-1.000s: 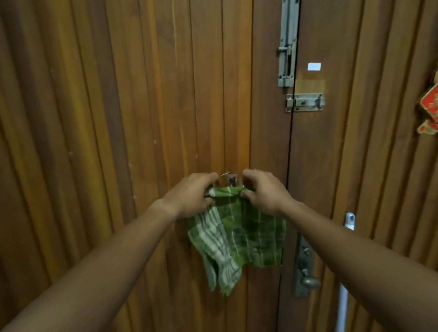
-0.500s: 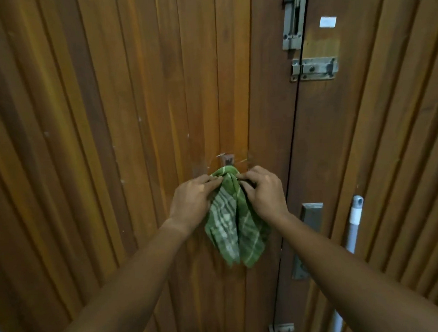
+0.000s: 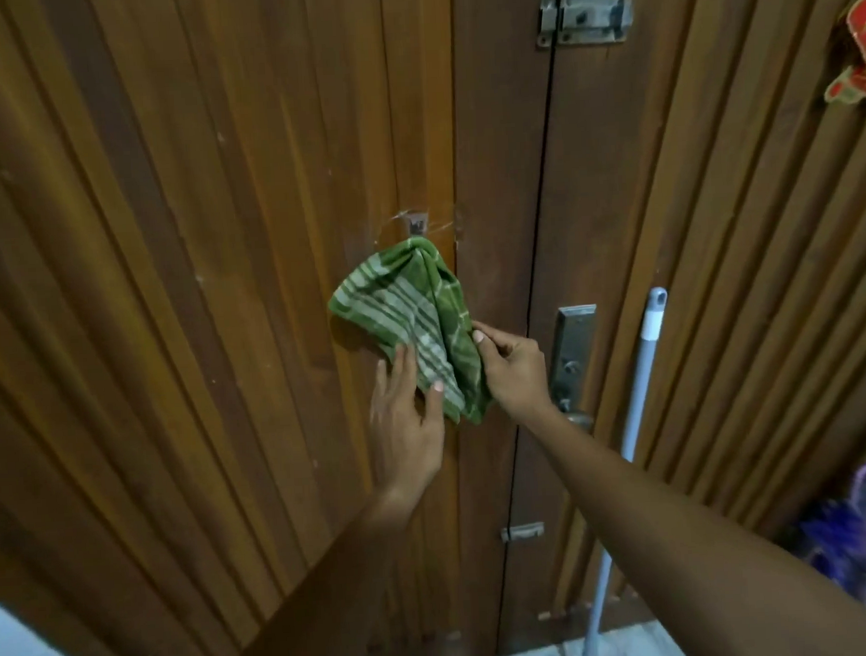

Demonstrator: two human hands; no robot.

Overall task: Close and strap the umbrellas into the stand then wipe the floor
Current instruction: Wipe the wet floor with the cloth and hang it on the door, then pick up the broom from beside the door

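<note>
Head camera looks at a green checked cloth (image 3: pixel 410 319) that hangs from a small hook (image 3: pixel 417 224) on the wooden door (image 3: pixel 218 289), just above both hands. The left hand (image 3: pixel 408 424) is mostly open, its fingers spread flat behind the lower left part of the cloth and its thumb pressing on the front of it. The right hand (image 3: pixel 513 368) is curled, pinching the right edge of the cloth between thumb and fingers. The top of the cloth is bunched at the hook, and its lower corner hangs between the two hands. Just right of the right hand is a metal lock plate (image 3: pixel 572 350) on the door, and further right a grey pole (image 3: pixel 636 407) with a white tip leans upright against the wood. High above the right hand sits a metal latch (image 3: pixel 585 16), and far to the upper right a red ornament (image 3: pixel 858 54) hangs. Low on the right, blurred purple things (image 3: pixel 853 531) show; I cannot tell what they are.
</note>
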